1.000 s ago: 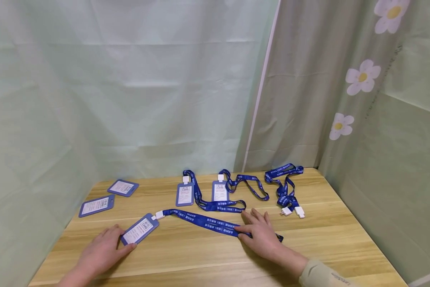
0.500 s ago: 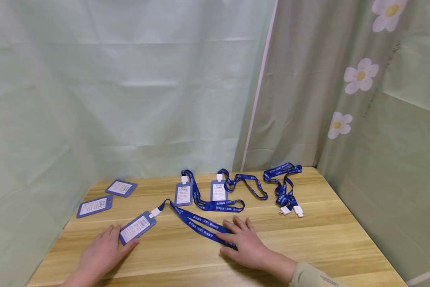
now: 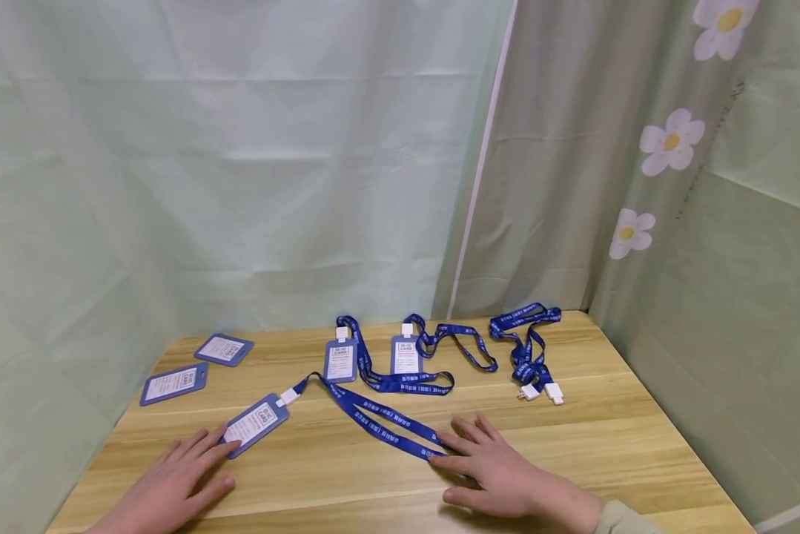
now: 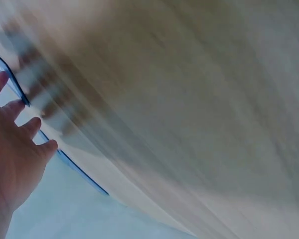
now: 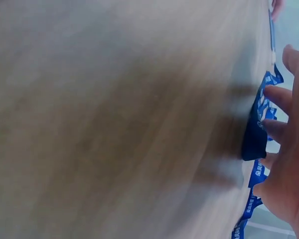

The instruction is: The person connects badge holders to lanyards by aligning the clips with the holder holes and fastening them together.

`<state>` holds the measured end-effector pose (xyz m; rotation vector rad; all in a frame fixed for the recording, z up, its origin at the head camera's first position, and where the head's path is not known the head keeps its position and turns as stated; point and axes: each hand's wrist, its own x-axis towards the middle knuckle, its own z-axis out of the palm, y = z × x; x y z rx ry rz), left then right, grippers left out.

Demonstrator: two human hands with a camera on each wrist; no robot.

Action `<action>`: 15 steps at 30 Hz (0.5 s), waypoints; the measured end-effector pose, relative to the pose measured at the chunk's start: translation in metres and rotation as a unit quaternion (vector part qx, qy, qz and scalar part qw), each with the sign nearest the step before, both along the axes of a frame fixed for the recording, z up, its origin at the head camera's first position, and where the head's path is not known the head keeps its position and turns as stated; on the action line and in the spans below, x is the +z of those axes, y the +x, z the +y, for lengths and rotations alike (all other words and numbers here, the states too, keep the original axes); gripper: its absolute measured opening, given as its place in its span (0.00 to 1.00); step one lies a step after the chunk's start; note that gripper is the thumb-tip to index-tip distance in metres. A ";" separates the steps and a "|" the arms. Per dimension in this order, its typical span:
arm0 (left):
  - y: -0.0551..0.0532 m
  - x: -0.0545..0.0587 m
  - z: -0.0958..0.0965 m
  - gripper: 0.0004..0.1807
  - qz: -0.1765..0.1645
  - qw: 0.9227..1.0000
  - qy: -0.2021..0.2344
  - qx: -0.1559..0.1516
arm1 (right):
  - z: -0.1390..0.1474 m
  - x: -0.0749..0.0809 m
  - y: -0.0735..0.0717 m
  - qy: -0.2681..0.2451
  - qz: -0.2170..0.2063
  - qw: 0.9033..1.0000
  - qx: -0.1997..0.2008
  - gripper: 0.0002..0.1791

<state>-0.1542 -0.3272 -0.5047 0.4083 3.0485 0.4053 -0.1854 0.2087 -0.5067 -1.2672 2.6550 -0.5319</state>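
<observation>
A blue card holder (image 3: 258, 426) lies tilted on the wooden table, its white clip (image 3: 288, 397) joined to a blue lanyard (image 3: 373, 415) that runs rightward in two strands. My left hand (image 3: 176, 478) has its fingers spread, with the fingertips at the holder's lower left corner. In the left wrist view the fingers reach toward the holder's edge (image 4: 12, 82). My right hand (image 3: 489, 467) lies with fingers extended over the lanyard's far end, hiding it in the head view. From the right wrist, the lanyard's looped end (image 5: 256, 129) shows beside the fingers.
Behind lie two card holders with lanyards, a left one (image 3: 341, 361) and a right one (image 3: 406, 356). Loose holders, one nearer (image 3: 174, 383) and one farther (image 3: 223, 349), lie at the left. Bundled lanyards (image 3: 531, 348) with white clips lie at the back right. Curtains (image 3: 306, 185) surround the table.
The lanyard's strands have spread apart and its clip end has bent up. My right hand moved left, then back right and nearer. My left hand slid slightly back, its thumb leaving the card holder.
</observation>
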 end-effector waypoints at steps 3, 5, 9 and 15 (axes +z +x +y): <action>0.000 0.000 -0.001 0.38 -0.003 1.000 -0.020 0.001 | -0.002 -0.003 0.000 0.004 -0.001 1.000 0.005 0.31; -0.001 0.001 0.001 0.39 0.000 0.999 -0.039 0.004 | -0.006 -0.006 -0.002 0.006 -0.001 1.000 0.006 0.31; -0.003 0.001 0.004 0.42 -0.003 0.997 -0.071 0.019 | -0.019 -0.009 -0.008 0.010 0.003 1.000 0.018 0.32; -0.009 0.001 0.014 0.45 0.016 0.995 -0.095 0.038 | -0.049 -0.008 -0.016 0.028 0.027 0.998 0.050 0.35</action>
